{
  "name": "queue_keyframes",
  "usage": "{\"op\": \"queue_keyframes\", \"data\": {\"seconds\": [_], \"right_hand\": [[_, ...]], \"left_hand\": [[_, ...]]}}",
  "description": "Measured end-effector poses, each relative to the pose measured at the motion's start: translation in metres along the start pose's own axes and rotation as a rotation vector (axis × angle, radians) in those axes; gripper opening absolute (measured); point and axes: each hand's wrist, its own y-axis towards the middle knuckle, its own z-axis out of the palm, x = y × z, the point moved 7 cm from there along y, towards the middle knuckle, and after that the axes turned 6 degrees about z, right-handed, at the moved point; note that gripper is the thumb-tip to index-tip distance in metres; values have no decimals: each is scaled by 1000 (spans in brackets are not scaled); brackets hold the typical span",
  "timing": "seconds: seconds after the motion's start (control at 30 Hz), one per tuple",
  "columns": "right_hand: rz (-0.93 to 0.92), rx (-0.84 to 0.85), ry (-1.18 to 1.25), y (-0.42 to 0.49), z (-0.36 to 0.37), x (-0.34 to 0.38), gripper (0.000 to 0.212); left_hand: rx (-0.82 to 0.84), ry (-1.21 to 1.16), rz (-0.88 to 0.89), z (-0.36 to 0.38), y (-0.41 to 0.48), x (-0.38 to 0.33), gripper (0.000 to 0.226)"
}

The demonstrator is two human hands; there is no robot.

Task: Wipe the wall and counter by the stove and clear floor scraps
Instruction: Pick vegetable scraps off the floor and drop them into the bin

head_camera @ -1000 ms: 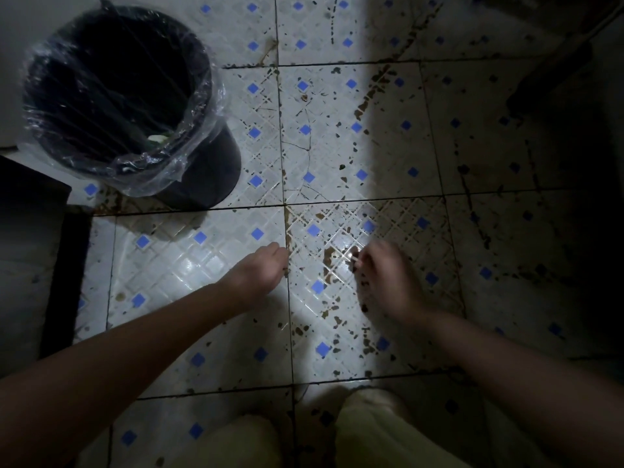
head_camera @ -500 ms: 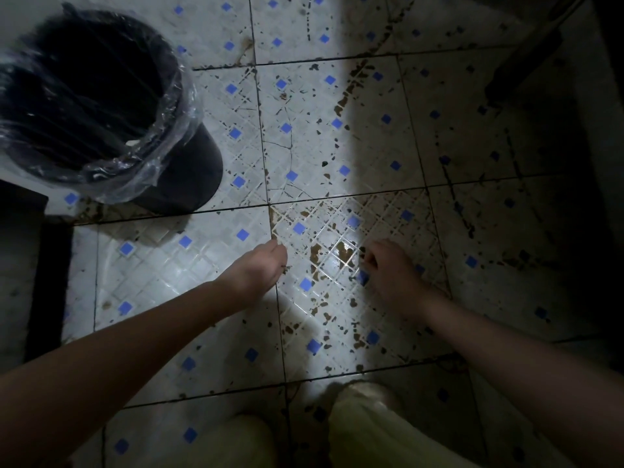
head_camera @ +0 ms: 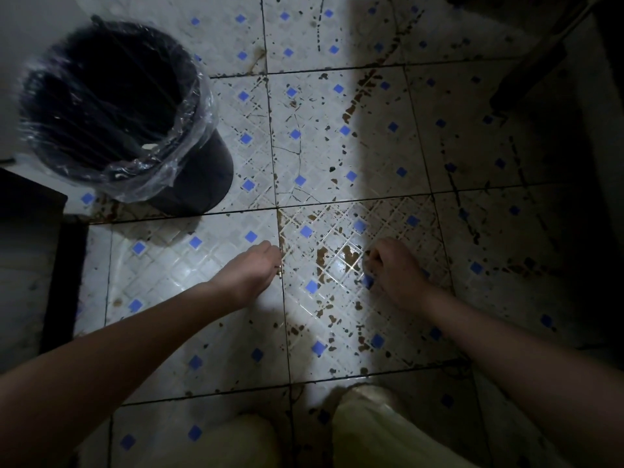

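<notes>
I am crouched over a white tiled floor [head_camera: 209,265] with small blue squares, spattered with brown stains and small dark scraps [head_camera: 324,255]. My left hand [head_camera: 250,273] rests low over the floor at a grout line, fingers curled under. My right hand [head_camera: 396,271] sits to the right of the brightest stained patch, knuckles up, fingertips bunched down against the tile. Whether either hand holds a scrap is hidden by the fingers. A black bin [head_camera: 202,184] lined with a clear plastic bag stands at the upper left, well beyond my left hand.
A dark block and a black strip [head_camera: 64,282] run along the left edge. A dark slanted pole-like object [head_camera: 530,76] lies in shadow at the top right. My knees in pale trousers [head_camera: 374,430] fill the bottom. The right side of the floor is dark.
My right hand has slid slightly right along the stained tile and its fingers have bunched tighter. My left hand has stayed at the grout line. The view has shifted a little.
</notes>
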Motion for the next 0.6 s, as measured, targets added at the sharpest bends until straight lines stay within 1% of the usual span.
{"op": "queue_keyframes", "data": {"seconds": [0.1, 0.2, 0.3, 0.4, 0.5, 0.6], "right_hand": [[8, -4, 17, -2, -4, 12, 15], [-24, -10, -37, -1, -3, 29, 13], [-44, 39, -128, 3, 5, 46, 9], [-48, 33, -186, 6, 9, 57, 21], [-75, 63, -169, 10, 9, 71, 18], [-128, 49, -133, 17, 0, 92, 15]], "left_hand": [[17, 14, -27, -2, -1, 2, 14], [6, -8, -44, -5, -6, 7, 11], [-22, -33, -57, -5, -12, 14, 10], [-54, -49, -49, -7, -17, 23, 8], [-84, -34, -47, -16, -18, 25, 6], [-138, -25, -55, -32, -16, 24, 4]]}}
